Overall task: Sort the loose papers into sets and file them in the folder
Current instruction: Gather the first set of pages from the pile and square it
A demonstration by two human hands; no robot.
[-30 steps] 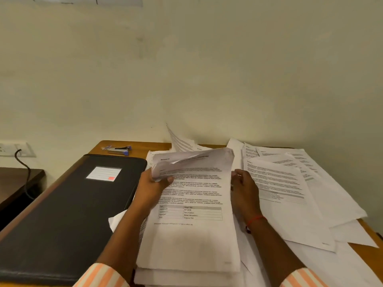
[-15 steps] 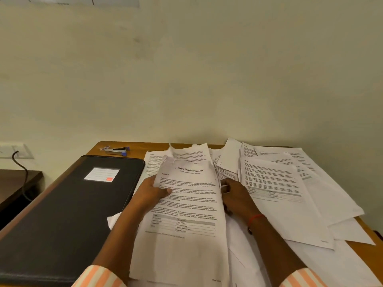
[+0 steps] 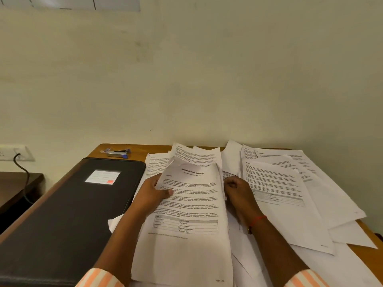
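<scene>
A stack of printed sheets (image 3: 186, 241) lies in front of me, its top page headed as a transcript with a small table. My left hand (image 3: 152, 193) grips the stack's left edge, thumb on top of the page. My right hand (image 3: 238, 190) holds the stack's right edge with curled fingers. More loose papers (image 3: 286, 187) are spread to the right and behind. The black folder (image 3: 68, 214) lies closed on the left, a white label on its cover.
A stapler (image 3: 118, 153) lies at the back of the wooden desk (image 3: 128, 148), behind the folder. The wall stands right behind the desk. A wall socket with a black cable (image 3: 19, 160) is at far left, above a lower dark table (image 3: 16, 189).
The curled-over top sheets have gone flat, so the transcript page now shows on top. Both hands stay at the stack's edges, the right one slightly nearer the stack.
</scene>
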